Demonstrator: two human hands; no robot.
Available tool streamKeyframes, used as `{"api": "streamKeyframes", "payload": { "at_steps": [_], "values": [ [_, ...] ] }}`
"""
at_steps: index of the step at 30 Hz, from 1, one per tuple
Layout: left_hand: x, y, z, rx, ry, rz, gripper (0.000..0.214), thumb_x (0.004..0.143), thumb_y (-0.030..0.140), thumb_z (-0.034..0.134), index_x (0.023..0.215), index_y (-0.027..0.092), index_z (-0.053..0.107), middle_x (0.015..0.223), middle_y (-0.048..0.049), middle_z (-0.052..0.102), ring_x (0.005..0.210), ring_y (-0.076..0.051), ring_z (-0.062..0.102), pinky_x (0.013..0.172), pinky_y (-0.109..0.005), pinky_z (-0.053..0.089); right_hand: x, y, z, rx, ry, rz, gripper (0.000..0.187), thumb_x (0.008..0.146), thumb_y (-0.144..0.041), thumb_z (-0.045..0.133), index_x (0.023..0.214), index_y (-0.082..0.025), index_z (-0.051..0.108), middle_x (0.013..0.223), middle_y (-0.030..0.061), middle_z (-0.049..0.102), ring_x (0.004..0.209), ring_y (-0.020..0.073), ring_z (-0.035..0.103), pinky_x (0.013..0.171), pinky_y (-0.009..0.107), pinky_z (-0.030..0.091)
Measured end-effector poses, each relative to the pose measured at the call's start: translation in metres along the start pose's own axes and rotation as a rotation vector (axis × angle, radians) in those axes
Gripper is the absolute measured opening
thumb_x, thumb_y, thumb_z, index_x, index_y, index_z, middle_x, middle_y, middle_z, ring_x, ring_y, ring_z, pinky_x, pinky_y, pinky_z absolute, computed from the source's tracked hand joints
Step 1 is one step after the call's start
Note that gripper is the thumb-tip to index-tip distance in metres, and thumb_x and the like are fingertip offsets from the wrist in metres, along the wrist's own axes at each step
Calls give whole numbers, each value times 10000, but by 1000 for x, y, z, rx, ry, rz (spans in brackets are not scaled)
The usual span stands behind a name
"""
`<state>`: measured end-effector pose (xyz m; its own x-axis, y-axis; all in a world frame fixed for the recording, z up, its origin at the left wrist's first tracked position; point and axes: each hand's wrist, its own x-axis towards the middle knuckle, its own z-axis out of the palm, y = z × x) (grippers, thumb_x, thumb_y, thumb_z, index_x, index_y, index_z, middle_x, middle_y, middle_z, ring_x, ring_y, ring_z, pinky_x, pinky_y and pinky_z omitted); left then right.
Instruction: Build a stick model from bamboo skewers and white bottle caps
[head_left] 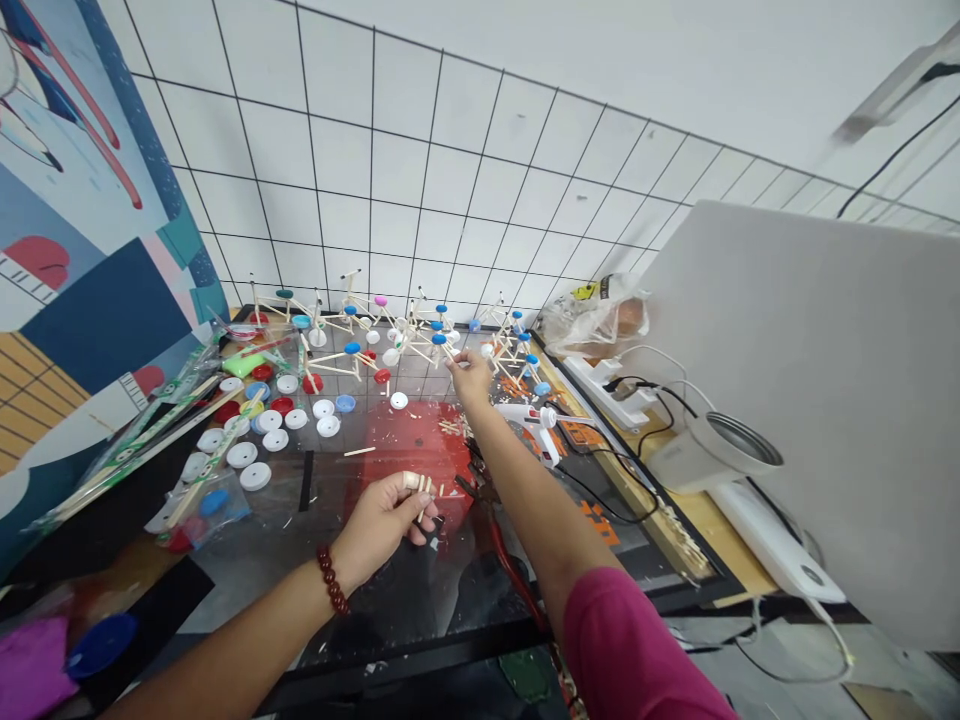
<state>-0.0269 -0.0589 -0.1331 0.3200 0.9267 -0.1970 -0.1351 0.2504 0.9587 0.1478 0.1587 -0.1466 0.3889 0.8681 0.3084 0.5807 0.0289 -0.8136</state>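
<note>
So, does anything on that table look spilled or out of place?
A little: short pale wooden sticks lie jumbled at the far right corner of the red rectangular patch, untidy compared with those lined up in the left hand. One longer pale wooden stick lies apart, near the patch's left edge.

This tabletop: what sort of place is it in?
Probably a small craft workspace, judging by the glue gun, the red-handled pliers and the stick-and-cap models.

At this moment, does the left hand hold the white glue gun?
No, the left hand holds small wooden sticks, and the glue gun lies beside the right forearm.
</note>
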Motion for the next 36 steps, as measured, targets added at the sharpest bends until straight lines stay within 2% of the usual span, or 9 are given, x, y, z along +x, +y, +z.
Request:
{"api": "streamKeyframes", "payload": {
  "at_steps": [7, 13, 19, 26, 32, 36],
  "values": [
    [0, -1, 0, 8, -4, 7, 357, 718, 477, 721, 776, 135, 637, 703, -41, 648, 599, -127, 599, 488, -219, 478, 2, 2, 1, -64, -73, -34, 203, 709, -234, 643, 898, -207, 714, 776, 15, 677, 745, 191, 614, 733, 302, 463],
    [1, -4, -1, 13, 5, 1, 390, 700, 499, 728, 781, 132, 627, 702, -38, 641, 595, -127, 592, 485, -222, 478, 2, -4, 0, -129, -74, -91, 79, 705, -254, 708, 761, -204, 732, 826, 54, 696, 825, 214, 638, 815, 334, 460],
    [2, -4, 0, 5, 3, 13, 411, 698, 521, 730, 786, 134, 626, 699, -41, 637, 596, -130, 587, 477, -224, 472, 3, -13, -4, -110, -45, -130, 54, 724, -205, 679, 716, -198, 732, 749, 40, 692, 743, 196, 631, 748, 314, 470],
    [2, -5, -1, 11, 3, 12, 426, 681, 532, 741, 790, 134, 634, 690, -38, 638, 592, -131, 589, 472, -221, 467, 11, -31, -39, -4, 19, -261, 91, 758, -213, 657, 759, -209, 747, 828, 31, 711, 827, 206, 633, 813, 332, 470],
    [2, -4, 0, 24, -3, 13, 430, 674, 538, 740, 772, 134, 629, 688, -30, 633, 590, -124, 582, 480, -220, 470, 3, -57, -78, 81, 48, -379, 90, 778, -239, 669, 774, -219, 757, 804, 10, 689, 790, 177, 625, 814, 325, 463],
    [1, -4, 0, 21, -1, 12, 441, 668, 537, 742, 806, 131, 641, 688, -30, 635, 598, -128, 586, 480, -221, 470, -3, -69, -95, 192, 71, -447, 75, 757, -237, 686, 729, -212, 751, 753, 9, 668, 743, 170, 611, 764, 310, 470]
  ]
}}
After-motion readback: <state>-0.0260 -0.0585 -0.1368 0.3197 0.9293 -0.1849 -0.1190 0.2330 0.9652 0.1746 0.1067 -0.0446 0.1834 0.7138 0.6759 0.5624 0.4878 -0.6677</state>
